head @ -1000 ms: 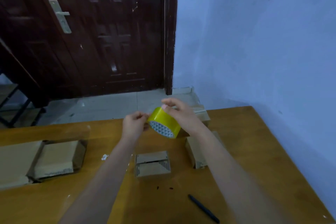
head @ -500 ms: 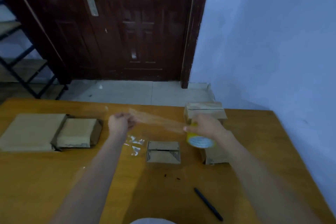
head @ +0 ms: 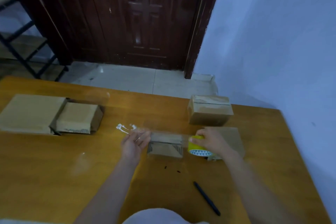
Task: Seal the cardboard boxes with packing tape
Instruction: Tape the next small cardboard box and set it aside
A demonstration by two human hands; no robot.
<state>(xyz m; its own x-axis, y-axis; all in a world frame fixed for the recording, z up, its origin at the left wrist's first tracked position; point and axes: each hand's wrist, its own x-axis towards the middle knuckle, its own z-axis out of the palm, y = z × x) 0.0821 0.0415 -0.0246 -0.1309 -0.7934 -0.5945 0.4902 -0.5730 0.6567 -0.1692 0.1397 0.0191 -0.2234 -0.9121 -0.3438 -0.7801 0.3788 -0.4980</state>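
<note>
A small flat cardboard box (head: 165, 148) lies in the middle of the wooden table (head: 54, 169). My right hand (head: 211, 141) grips a yellow roll of packing tape (head: 197, 147) just right of this box. A clear strip of tape (head: 163, 133) runs from the roll leftward over the box's far edge. My left hand (head: 134, 143) pinches the strip's free end at the box's left side. A second flat box (head: 231, 138) lies partly under my right hand.
A taller taped box (head: 210, 110) stands behind my right hand. Two flat cardboard packages (head: 29, 112) (head: 78, 117) lie at the left. A black pen (head: 206, 198) lies near the front edge. Clear tape scraps (head: 125, 127) sit left of the box. A wall runs along the right.
The tape strip was pulled out from the roll in the air, then both hands came down. The strip now lies low over the small box, with the roll at table level.
</note>
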